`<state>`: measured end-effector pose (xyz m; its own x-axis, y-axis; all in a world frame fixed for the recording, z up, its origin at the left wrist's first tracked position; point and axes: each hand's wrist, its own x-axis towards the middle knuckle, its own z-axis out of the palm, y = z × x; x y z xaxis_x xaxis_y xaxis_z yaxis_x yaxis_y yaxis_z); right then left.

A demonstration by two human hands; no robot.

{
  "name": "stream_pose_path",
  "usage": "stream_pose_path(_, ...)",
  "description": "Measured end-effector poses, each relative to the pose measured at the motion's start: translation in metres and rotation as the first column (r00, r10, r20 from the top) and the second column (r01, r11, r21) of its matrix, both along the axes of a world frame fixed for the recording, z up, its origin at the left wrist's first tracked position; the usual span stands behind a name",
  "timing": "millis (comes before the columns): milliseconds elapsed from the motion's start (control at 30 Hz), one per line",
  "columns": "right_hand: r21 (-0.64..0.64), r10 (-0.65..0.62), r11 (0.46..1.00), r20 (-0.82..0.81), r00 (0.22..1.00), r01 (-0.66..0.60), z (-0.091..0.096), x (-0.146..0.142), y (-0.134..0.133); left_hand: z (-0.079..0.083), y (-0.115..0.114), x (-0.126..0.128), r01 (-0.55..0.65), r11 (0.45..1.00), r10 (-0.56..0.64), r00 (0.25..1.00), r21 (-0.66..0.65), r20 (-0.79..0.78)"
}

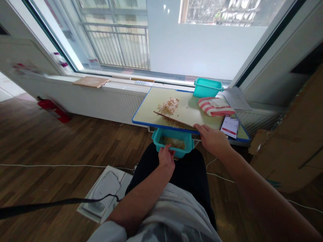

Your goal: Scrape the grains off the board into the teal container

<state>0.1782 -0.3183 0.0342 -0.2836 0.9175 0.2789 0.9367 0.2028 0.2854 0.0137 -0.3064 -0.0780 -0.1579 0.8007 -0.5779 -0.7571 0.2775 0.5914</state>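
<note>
My left hand [166, 157] grips the near rim of a teal bin [173, 143] held just below the front edge of the small blue-rimmed table [143, 112]; grain lies in the bin. My right hand [212, 137] holds the near end of a thin brown board [174, 120] that lies slanted across the tabletop. A heap of tan grain [169, 106] sits behind the board, and more grain lies along its front near the table edge.
A second teal bin [207, 88] stands at the table's back edge, with a red-and-white striped cloth [215, 107] and a white card [230, 127] to its right. Cardboard [290, 141] leans at the right. A cable [58, 201] crosses the wooden floor, with a red extinguisher [54, 109] left.
</note>
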Motion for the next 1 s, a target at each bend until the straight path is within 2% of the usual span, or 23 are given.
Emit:
stream_pose_path(300, 0.025, -0.025, 0.999, 0.013, 1.000, 0.025, 0.010, -0.020, -0.016, 0.004, -0.003, -0.002, 0.001, 1.000, -0.001, 1.000, 0.023, 0.002)
stream_pose_path(533, 0.062, -0.036, 0.997, 0.026, 0.999, 0.034, 0.010, -0.032, -0.029, 0.004, -0.001, -0.005, -0.024, 1.000, 0.024, 0.999, 0.017, 0.027)
stream_pose_path(667, 0.111, -0.045, 0.993, 0.005, 0.999, 0.044, 0.012, -0.037, -0.027, 0.005, 0.000, -0.008, -0.030, 1.000, 0.030, 0.999, 0.003, 0.029)
stream_pose_path(767, 0.122, 0.003, 0.992, -0.043, 0.999, 0.002, 0.017, -0.042, -0.008, 0.004, 0.002, -0.014, -0.060, 0.998, 0.061, 0.998, -0.004, 0.015)
stream_pose_path(833, 0.131, 0.073, 0.990, -0.104, 0.992, -0.059, 0.022, -0.050, 0.016, 0.002, 0.004, -0.019, -0.087, 0.996, 0.088, 0.996, -0.005, 0.003)
stream_pose_path(933, 0.144, 0.225, 0.970, -0.230, 0.947, -0.195, 0.028, -0.074, 0.066, 0.000, 0.009, -0.030, -0.117, 0.993, 0.117, 0.993, -0.007, -0.005)
stream_pose_path(1000, 0.139, 0.352, 0.936, -0.318, 0.881, -0.323, 0.027, -0.097, 0.104, -0.002, 0.012, -0.037, -0.135, 0.991, 0.135, 0.991, -0.014, -0.004)
